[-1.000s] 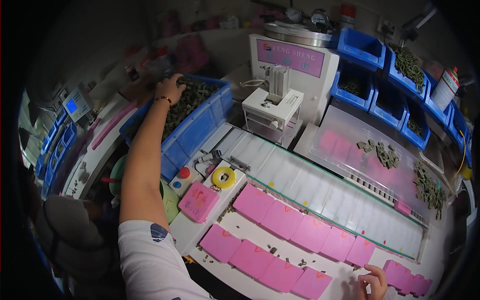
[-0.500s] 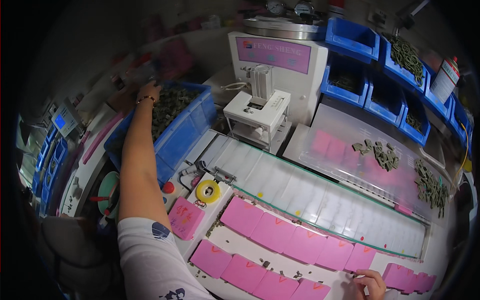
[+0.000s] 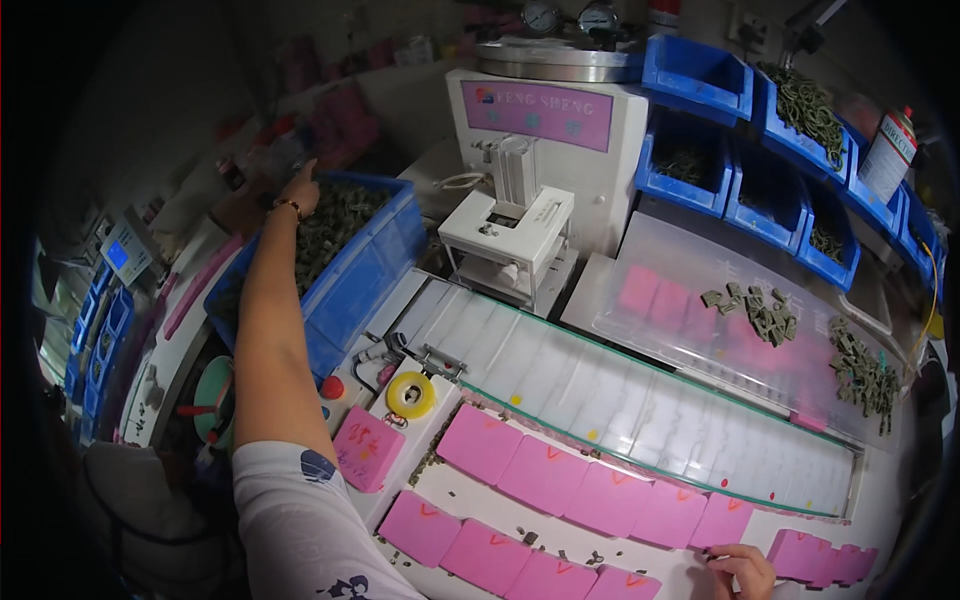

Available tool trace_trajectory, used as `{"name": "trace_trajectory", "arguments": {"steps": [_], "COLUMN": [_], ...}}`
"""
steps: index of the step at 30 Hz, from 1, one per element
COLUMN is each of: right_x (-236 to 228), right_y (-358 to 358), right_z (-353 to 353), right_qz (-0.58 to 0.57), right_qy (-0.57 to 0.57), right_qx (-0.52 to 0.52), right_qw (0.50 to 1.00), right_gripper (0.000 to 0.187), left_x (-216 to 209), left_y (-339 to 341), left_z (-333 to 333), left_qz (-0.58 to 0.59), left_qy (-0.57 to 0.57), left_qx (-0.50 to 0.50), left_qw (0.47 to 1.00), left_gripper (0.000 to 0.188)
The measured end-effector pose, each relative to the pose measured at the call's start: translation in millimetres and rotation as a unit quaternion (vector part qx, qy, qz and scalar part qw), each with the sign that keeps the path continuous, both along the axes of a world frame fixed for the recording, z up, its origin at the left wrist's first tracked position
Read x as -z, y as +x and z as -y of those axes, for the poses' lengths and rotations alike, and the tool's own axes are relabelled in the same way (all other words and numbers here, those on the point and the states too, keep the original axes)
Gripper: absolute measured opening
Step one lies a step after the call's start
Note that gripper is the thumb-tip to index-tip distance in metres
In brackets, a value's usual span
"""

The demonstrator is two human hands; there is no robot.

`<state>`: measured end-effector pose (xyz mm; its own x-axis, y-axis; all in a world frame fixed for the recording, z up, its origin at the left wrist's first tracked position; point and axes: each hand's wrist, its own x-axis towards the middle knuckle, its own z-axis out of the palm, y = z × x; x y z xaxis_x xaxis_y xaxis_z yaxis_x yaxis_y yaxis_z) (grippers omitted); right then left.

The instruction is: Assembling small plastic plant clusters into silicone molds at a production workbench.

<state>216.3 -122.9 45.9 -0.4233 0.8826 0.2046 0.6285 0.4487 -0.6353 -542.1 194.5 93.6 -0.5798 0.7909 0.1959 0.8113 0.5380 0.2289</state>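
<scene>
My left arm stretches over a blue bin [image 3: 365,245] heaped with small grey-green pieces [image 3: 335,225]. At the bin's far left edge, my left hand [image 3: 302,192], with a bracelet at its wrist, has a finger stretched out; the other fingers are hard to make out. My right hand [image 3: 743,572] is at the lower right, beside a row of pink blocks [image 3: 605,497] with orange marks. Its fingertips are bent together around a small dark piece [image 3: 709,553], whose exact shape cannot be made out. A second pink row [image 3: 487,557] lies nearer to me.
A glass-topped white tray [image 3: 620,405] runs diagonally behind the blocks. Beyond it stand a white press [image 3: 507,235] and a translucent lid [image 3: 660,255] bearing grey-green pieces. Blue bins [image 3: 690,165] and a spray can [image 3: 889,155] are at upper right; yellow tape [image 3: 411,396] lies near the tray.
The view has shifted slightly. Over the bin's far edge, my left hand has moved a little and a finger now stretches up. My right hand has stayed almost where it was.
</scene>
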Motion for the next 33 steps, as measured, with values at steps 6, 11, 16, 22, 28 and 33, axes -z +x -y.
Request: {"name": "trace_trajectory", "arguments": {"steps": [6,11,16,22,28,33], "right_x": [1.0,-9.4,-11.0,-12.4,-11.9,-12.9], "right_y": [3.4,-0.8,-3.0,-5.2,-2.3,-2.8], "right_z": [0.3,-2.6,-1.4,0.7,3.6,3.8], "right_qz": [-0.017,-0.02,-0.017,-0.011,-0.013,-0.005], "right_qy": [-0.007,-0.009,0.001,-0.006,-0.012,-0.01], "right_qx": [-0.008,-0.013,-0.018,-0.024,-0.02,-0.024], "right_qw": [1.0,1.0,1.0,1.0,1.0,1.0], "right_gripper": [0.019,0.019,0.018,0.019,0.02,0.019], "left_x": [-0.1,-28.0,-28.3,-14.5,-5.1,-19.3], "left_y": [-52.8,-71.0,-65.6,-14.3,-20.8,-0.3], "left_z": [3.1,37.9,76.2,64.3,42.1,62.8], "left_qz": [0.011,-0.065,-0.088,0.121,0.002,0.003], "left_qy": [0.08,0.197,0.043,0.004,-0.091,-0.087], "left_qx": [0.087,0.036,0.03,0.104,0.019,0.022], "left_qw": [0.993,0.978,0.995,0.987,0.996,0.996], "left_gripper": [0.045,0.036,0.038,0.051,0.062,0.059]}}
